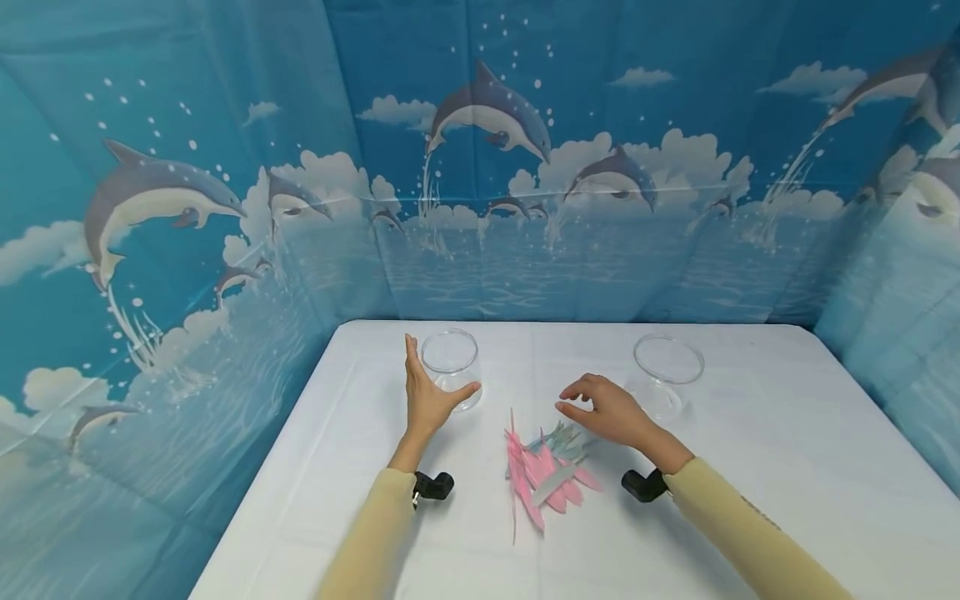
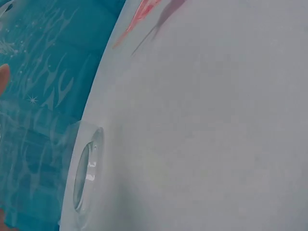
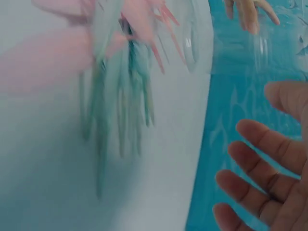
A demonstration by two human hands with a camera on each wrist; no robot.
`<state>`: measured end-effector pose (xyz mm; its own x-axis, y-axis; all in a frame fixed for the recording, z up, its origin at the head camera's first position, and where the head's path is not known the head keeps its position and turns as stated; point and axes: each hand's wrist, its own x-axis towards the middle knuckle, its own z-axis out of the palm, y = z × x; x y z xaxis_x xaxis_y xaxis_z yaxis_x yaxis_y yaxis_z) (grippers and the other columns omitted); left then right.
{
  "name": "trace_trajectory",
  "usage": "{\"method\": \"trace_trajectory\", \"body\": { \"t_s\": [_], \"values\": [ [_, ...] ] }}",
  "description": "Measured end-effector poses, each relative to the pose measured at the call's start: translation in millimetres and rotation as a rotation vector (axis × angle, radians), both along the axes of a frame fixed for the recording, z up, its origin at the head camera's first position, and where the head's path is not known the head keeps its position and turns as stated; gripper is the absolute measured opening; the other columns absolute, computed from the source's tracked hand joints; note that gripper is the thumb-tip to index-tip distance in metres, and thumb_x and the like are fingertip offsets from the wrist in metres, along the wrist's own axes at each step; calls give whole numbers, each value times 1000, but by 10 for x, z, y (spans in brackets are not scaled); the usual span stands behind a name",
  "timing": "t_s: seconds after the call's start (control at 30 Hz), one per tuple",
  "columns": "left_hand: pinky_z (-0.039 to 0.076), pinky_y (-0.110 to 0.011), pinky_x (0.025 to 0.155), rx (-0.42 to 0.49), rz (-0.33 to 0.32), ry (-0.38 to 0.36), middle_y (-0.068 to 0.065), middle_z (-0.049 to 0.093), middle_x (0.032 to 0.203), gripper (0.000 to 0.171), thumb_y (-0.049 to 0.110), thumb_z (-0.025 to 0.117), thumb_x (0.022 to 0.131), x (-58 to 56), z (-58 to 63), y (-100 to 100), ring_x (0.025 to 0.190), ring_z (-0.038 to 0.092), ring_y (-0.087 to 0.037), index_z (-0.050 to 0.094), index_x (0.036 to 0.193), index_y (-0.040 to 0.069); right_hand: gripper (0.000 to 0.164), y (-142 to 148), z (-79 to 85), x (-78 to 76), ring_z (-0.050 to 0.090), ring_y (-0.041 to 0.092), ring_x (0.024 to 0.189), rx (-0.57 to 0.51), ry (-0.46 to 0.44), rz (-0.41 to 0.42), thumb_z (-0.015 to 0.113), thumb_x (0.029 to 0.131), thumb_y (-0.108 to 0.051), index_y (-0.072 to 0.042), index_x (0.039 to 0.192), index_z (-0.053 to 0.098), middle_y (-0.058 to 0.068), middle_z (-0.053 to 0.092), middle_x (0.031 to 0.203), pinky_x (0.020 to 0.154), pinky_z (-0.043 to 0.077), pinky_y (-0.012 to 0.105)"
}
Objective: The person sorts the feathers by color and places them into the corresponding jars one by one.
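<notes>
My left hand [image 1: 427,407] is beside a clear jar [image 1: 471,363] at the table's back left. Its fingers point straight up along the jar's left side, and the thumb reaches across the front. The jar's base [image 2: 97,154] shows in the left wrist view. My right hand [image 1: 613,413] hovers over the right edge of a loose pile of pink feathers [image 1: 534,473] and grey-green feathers [image 1: 558,440]. Nothing is in its loosely bent, parted fingers [image 3: 255,168], as the right wrist view shows.
A second clear jar [image 1: 701,368] stands at the back right, behind my right hand. Both stand on a white-topped table [image 1: 315,483]. A blue curtain [image 1: 480,267] printed with dolphins surrounds its back and sides. Each wrist wears a small black camera.
</notes>
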<state>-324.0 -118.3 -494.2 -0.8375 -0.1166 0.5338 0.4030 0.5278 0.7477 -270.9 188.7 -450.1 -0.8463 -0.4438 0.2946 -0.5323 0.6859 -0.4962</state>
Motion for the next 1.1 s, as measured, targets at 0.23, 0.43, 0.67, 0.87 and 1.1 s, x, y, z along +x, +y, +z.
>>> {"method": "trace_trajectory", "body": {
  "t_s": [0.23, 0.43, 0.67, 0.87, 1.1],
  "values": [
    [22, -60, 103, 145, -12, -14, -12, 14, 154, 136, 34, 90, 62, -77, -156, 73, 138, 19, -33, -12, 151, 27, 17, -245, -211, -60, 45, 12, 60, 27, -134, -101, 69, 87, -29, -14, 80, 70, -4, 52, 73, 53, 39, 30],
    [26, -59, 102, 179, 13, -20, -14, 17, 153, 131, 34, 89, 64, -114, -237, 82, 136, 24, -37, -7, 152, 20, 24, -397, -275, -69, 44, 13, 56, 98, -261, -199, 70, 85, -35, -15, 72, 65, -3, 50, 68, 49, 35, 28],
    [28, -54, 103, 138, 49, -50, -15, 27, 149, 121, 42, 86, 65, -109, -310, 89, 134, 28, -34, 6, 152, 15, 27, -452, -330, -30, 44, 11, 50, 133, -282, -230, 69, 85, -36, -17, 67, 62, -6, 50, 59, 45, 32, 25],
    [30, -52, 103, 64, 81, -71, -15, 29, 146, 109, 48, 82, 68, -84, -359, 80, 132, 32, -34, 18, 148, 10, 28, -505, -398, 9, 45, 10, 50, 133, -299, -254, 70, 84, -35, -17, 65, 60, -7, 50, 58, 45, 34, 25],
    [31, -53, 101, 55, 88, -20, -14, 30, 145, 108, 48, 81, 69, -133, -379, 68, 131, 33, -34, 17, 148, 12, 25, -544, -406, -21, 44, 11, 48, 129, -302, -282, 67, 85, -29, -16, 65, 58, -6, 49, 56, 43, 32, 24]
  ]
}}
